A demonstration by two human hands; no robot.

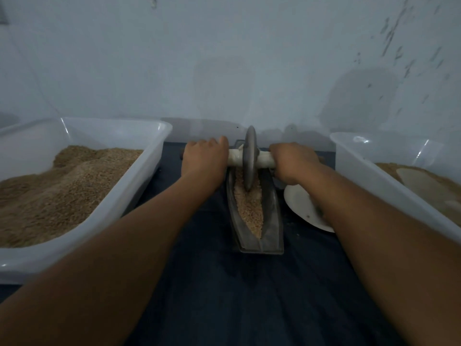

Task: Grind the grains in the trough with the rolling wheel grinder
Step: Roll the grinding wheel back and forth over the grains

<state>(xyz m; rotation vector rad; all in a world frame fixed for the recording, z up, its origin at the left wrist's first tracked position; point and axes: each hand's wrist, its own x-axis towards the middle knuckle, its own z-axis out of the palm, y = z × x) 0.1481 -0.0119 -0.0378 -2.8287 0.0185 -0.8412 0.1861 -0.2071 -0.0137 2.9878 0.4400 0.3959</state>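
A narrow boat-shaped metal trough (273,216) lies lengthwise in front of me on a dark cloth, filled with pale tan grains (250,208). The grey rolling wheel (250,158) stands upright in the trough's far half, its rim down in the grains. A pale wrapped axle handle (264,159) runs through the wheel's centre. My left hand (204,158) grips the handle's left end. My right hand (293,162) grips its right end. Both arms are stretched forward.
A translucent plastic tub (139,176) heaped with brown grain stands on the left. A second tub (374,176) with tan meal stands on the right. A white plate (299,203) lies partly under my right forearm. A pale wall rises just behind.
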